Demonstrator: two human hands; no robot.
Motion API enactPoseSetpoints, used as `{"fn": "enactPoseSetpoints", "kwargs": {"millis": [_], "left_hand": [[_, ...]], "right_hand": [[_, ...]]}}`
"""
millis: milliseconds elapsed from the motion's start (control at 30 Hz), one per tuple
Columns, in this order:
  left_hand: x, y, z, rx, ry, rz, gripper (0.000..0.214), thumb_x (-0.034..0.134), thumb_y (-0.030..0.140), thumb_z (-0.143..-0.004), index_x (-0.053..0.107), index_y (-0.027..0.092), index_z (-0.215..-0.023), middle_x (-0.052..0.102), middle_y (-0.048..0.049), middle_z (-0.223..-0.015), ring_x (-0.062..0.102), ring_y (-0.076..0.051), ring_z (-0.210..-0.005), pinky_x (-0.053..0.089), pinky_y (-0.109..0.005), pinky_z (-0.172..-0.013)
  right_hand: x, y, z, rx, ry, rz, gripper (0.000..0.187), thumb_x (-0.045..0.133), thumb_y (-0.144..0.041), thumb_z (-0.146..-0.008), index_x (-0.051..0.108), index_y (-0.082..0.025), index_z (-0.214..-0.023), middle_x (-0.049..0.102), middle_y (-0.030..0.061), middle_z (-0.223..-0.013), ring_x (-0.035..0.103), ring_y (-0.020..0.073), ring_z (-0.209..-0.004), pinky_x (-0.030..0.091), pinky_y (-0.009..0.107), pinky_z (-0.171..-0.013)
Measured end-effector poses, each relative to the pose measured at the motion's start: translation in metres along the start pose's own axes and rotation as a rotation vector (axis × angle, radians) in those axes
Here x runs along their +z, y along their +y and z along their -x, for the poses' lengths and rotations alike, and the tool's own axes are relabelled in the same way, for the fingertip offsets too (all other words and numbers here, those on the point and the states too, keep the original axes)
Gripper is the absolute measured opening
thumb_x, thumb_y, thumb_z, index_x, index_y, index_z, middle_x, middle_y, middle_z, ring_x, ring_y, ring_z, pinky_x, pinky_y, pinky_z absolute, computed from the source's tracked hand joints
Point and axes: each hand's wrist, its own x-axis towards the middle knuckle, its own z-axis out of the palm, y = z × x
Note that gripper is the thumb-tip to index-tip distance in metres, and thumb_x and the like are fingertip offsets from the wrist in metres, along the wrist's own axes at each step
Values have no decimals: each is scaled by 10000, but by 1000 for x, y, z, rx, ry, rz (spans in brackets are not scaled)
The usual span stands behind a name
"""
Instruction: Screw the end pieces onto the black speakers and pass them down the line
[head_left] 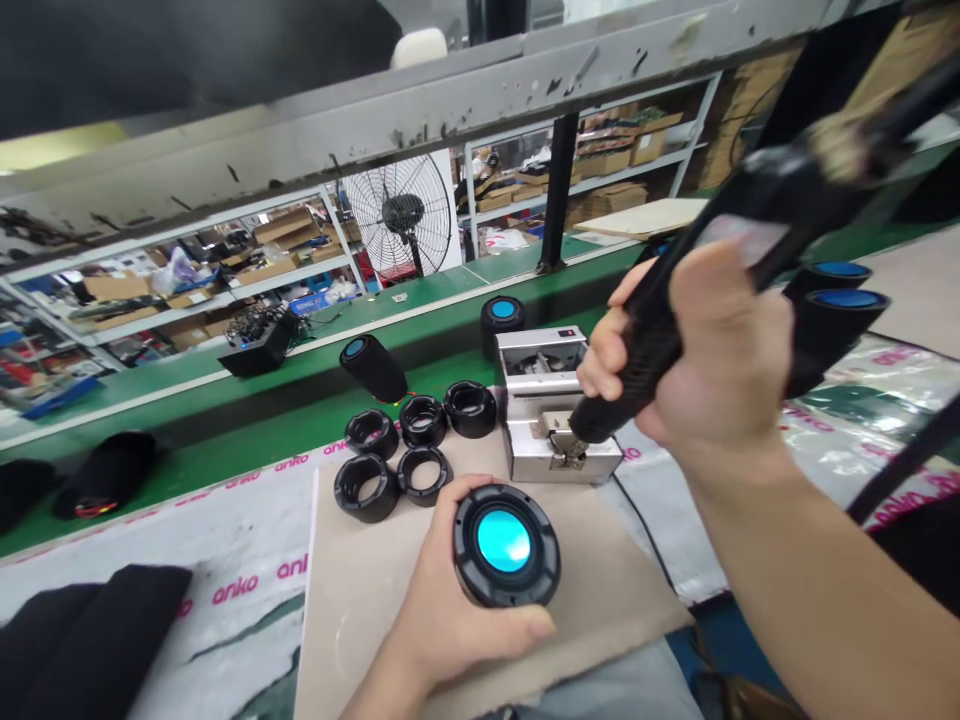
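A round black speaker with a cyan centre [506, 545] is gripped upright by the left hand [442, 610] at 6 o'clock, its face kept turned up. A black electric screwdriver [660, 340] is clasped firmly in the right hand [712, 370], its tip lowered on the silver metal box [551, 405], seemingly for a screw. Five black plastic rings [409, 450] are grouped at 10 o'clock, so free cardboard remains around the speaker.

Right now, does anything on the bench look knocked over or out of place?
One speaker on the green belt leans tilted, while the one behind it stands upright. Otherwise tidy: left hand grips a blue-faced speaker, right hand holds the driver at the metal fixture.
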Motion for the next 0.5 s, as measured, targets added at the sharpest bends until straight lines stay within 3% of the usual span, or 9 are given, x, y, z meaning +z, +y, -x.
{"fn": "enactPoseSetpoints", "kwargs": {"millis": [200,500], "left_hand": [[-1,0,-1,-5,7,20,930,1011,237,-546,559,251,-1359,754,-99,-1303,750,-328,-1189,603,-382,-1012],[0,1,-1,3,-5,25,919,1006,209,-562,558,254,-1364,753,-87,-1313,761,-300,-1176,606,-346,-1002]], "right_hand": [[-16,40,0,33,-36,76,567,974,-700,-750,653,-233,-726,580,-24,-506,491,151,-343,372,277,-336],[-21,51,4,101,-69,96,598,966,-732,-735,630,-239,-693,567,-27,-491,480,156,-332,366,290,-324]]}}
